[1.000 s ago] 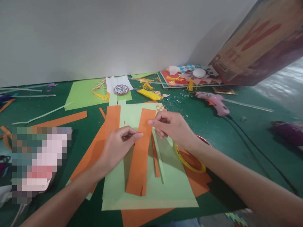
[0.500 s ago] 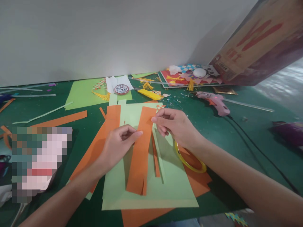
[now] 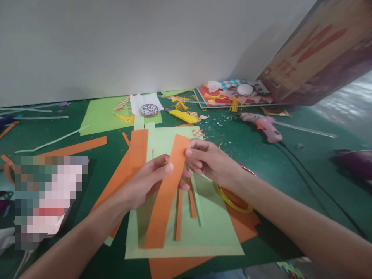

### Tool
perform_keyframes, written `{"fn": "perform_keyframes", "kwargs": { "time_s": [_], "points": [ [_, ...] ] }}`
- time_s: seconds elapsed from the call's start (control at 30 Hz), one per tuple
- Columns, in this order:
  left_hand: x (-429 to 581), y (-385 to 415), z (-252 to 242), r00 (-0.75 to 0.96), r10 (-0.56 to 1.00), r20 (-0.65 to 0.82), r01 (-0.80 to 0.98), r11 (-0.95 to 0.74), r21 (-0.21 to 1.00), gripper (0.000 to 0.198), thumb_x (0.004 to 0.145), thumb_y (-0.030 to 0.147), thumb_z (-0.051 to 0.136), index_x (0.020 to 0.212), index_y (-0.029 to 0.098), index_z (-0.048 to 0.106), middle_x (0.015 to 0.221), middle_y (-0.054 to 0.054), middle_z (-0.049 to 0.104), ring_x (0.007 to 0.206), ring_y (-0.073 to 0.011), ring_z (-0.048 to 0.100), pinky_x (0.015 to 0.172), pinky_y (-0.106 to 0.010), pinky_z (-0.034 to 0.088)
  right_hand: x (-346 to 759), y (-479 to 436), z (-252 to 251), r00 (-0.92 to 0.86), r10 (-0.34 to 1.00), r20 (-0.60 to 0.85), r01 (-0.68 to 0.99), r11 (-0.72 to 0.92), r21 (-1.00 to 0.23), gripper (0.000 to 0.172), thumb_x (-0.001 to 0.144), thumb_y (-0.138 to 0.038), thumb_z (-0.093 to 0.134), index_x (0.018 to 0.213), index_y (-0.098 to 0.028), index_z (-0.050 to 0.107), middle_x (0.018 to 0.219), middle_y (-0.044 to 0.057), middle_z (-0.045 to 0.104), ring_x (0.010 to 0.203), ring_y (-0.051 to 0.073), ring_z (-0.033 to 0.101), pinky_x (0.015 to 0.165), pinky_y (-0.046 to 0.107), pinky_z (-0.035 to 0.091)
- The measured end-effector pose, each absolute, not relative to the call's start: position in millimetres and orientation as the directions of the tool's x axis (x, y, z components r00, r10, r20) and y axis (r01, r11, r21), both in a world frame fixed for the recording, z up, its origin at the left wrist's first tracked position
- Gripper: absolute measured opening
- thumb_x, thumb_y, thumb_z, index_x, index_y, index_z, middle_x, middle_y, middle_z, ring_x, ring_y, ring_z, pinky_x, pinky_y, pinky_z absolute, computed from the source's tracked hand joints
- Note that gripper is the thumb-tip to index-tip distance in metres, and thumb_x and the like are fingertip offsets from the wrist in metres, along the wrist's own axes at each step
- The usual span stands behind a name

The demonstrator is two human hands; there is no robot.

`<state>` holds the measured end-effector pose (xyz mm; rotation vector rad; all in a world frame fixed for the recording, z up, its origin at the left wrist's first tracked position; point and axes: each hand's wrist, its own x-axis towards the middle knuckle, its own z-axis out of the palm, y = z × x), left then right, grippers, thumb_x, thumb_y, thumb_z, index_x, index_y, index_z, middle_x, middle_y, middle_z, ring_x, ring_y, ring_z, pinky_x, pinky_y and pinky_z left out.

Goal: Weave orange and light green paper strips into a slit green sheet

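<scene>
A wide orange paper strip (image 3: 166, 201) is lifted and slanted between my hands, over a stack of light green paper (image 3: 209, 232). My left hand (image 3: 148, 178) grips its left side, thumb on top and fingers passing underneath to the right edge. With thumb and fingertips my right hand (image 3: 205, 157) pinches the strip's upper right edge. A thin orange strip (image 3: 178, 217) lies on the green sheet beneath, beside another narrow orange strip (image 3: 192, 201) and a thin green strip (image 3: 197, 207). Under my right forearm is a yellow ring (image 3: 232, 203), partly hidden.
A pink glue gun (image 3: 263, 126) with a trailing cord lies right. Behind the paper are a yellow cutter (image 3: 184, 116) and a round patterned disc (image 3: 149, 110). More orange paper (image 3: 119, 182) and a blurred-out phone-like object (image 3: 52, 197) lie left; a brown paper bag (image 3: 314, 50) stands right.
The wide orange strip has been raised off the green paper, baring the thin orange strip beside it. My left fingers have slid under the strip; my right hand has lowered slightly.
</scene>
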<state>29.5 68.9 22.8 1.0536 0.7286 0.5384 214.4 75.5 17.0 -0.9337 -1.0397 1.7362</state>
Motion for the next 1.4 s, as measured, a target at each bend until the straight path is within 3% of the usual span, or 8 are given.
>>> {"fn": "perform_keyframes", "kwargs": {
  "time_s": [0.3, 0.47, 0.6, 1.0, 1.27, 1.4],
  "points": [
    [29, 70, 21, 0.652, 0.719, -0.242, -0.131, 0.421, 0.897, 0.023, 0.077, 0.041, 0.064, 0.077, 0.021, 0.053, 0.084, -0.002, 0.065, 0.067, -0.0139, 0.064, 0.076, -0.031, 0.048, 214, 76, 19, -0.345, 0.923, -0.173, -0.282, -0.278, -0.918, 0.032, 0.065, -0.038, 0.074, 0.065, -0.019, 0.049, 0.043, -0.010, 0.042, 0.040, 0.006, 0.041, 0.040, 0.020, 0.029],
    [34, 68, 25, 0.474, 0.849, -0.234, 0.096, 0.214, 0.972, 0.025, 0.080, 0.038, 0.060, 0.067, 0.021, 0.047, 0.064, 0.001, 0.063, 0.065, -0.0155, 0.062, 0.069, -0.030, 0.046, 213, 74, 21, -0.309, 0.928, -0.207, -0.097, -0.248, -0.964, 0.030, 0.070, -0.042, 0.069, 0.079, -0.017, 0.056, 0.048, -0.007, 0.050, 0.041, 0.007, 0.046, 0.040, 0.021, 0.029],
    [37, 65, 25, 0.400, 0.896, -0.195, 0.248, 0.099, 0.964, 0.027, 0.078, 0.038, 0.062, 0.065, 0.020, 0.047, 0.062, 0.003, 0.059, 0.064, -0.0153, 0.062, 0.060, -0.027, 0.043, 211, 73, 20, -0.320, 0.914, -0.248, 0.003, -0.261, -0.965, 0.034, 0.073, -0.041, 0.065, 0.094, -0.015, 0.061, 0.048, -0.006, 0.051, 0.041, 0.008, 0.048, 0.041, 0.021, 0.030],
    [40, 61, 21, 0.462, 0.885, -0.054, 0.341, -0.121, 0.932, 0.020, 0.079, 0.030, 0.060, 0.067, 0.018, 0.050, 0.063, 0.003, 0.061, 0.061, -0.0115, 0.060, 0.061, -0.022, 0.046, 209, 71, 18, -0.316, 0.933, -0.173, 0.040, -0.169, -0.985, 0.022, 0.073, -0.037, 0.066, 0.075, -0.015, 0.064, 0.046, -0.005, 0.050, 0.042, 0.007, 0.046, 0.042, 0.021, 0.034],
    [40, 60, 18, 0.412, 0.911, -0.006, 0.362, -0.158, 0.919, 0.018, 0.081, 0.027, 0.058, 0.067, 0.018, 0.050, 0.065, 0.003, 0.058, 0.060, -0.0103, 0.059, 0.059, -0.021, 0.045, 210, 70, 20, -0.301, 0.937, -0.177, 0.034, -0.175, -0.984, 0.025, 0.073, -0.038, 0.066, 0.080, -0.014, 0.066, 0.043, -0.007, 0.046, 0.039, 0.006, 0.042, 0.041, 0.021, 0.032],
    [40, 60, 19, 0.412, 0.911, -0.010, 0.380, -0.162, 0.911, 0.018, 0.082, 0.028, 0.057, 0.068, 0.018, 0.051, 0.065, 0.003, 0.057, 0.061, -0.0105, 0.059, 0.059, -0.021, 0.045, 211, 71, 21, -0.256, 0.951, -0.173, 0.028, -0.171, -0.985, 0.025, 0.072, -0.038, 0.066, 0.068, -0.014, 0.062, 0.041, -0.007, 0.046, 0.037, 0.005, 0.041, 0.041, 0.021, 0.031]
  ]
}}
